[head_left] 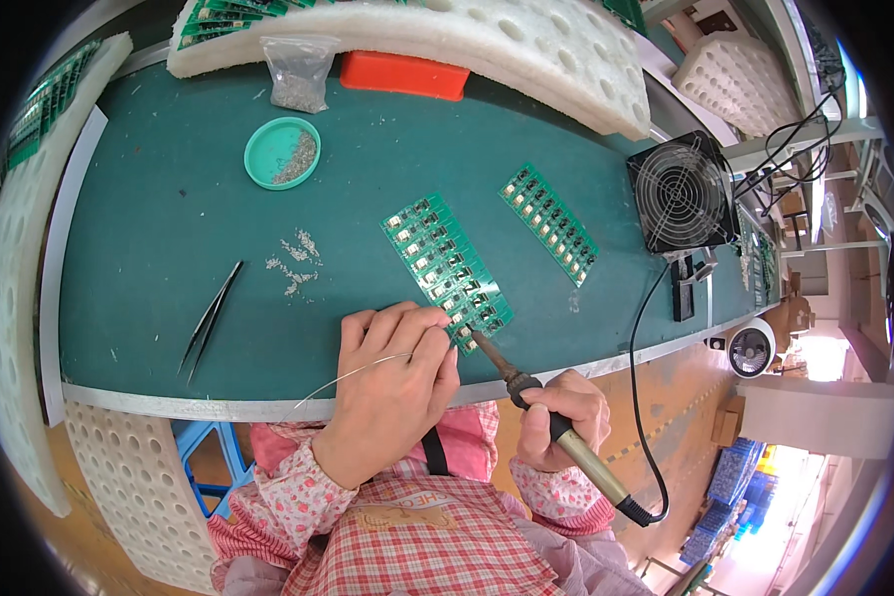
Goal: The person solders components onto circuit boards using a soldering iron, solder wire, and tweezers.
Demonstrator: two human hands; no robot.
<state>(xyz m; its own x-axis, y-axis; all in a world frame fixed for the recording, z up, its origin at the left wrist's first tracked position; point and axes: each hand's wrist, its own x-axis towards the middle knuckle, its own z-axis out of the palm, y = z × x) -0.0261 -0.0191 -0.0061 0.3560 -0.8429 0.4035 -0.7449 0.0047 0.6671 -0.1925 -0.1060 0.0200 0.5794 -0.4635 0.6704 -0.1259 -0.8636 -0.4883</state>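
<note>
My left hand rests on the green mat at the near end of a green circuit board panel and pinches a thin solder wire that trails off to the left. My right hand grips a soldering iron by its handle. The iron's tip touches the board's near edge, just beside my left fingertips. A second green circuit board panel lies apart, further right on the mat.
Black tweezers lie at the left. A heap of small metal parts sits mid-mat, with a teal dish and a plastic bag of parts behind. A red box, white foam trays and a black fan stand around.
</note>
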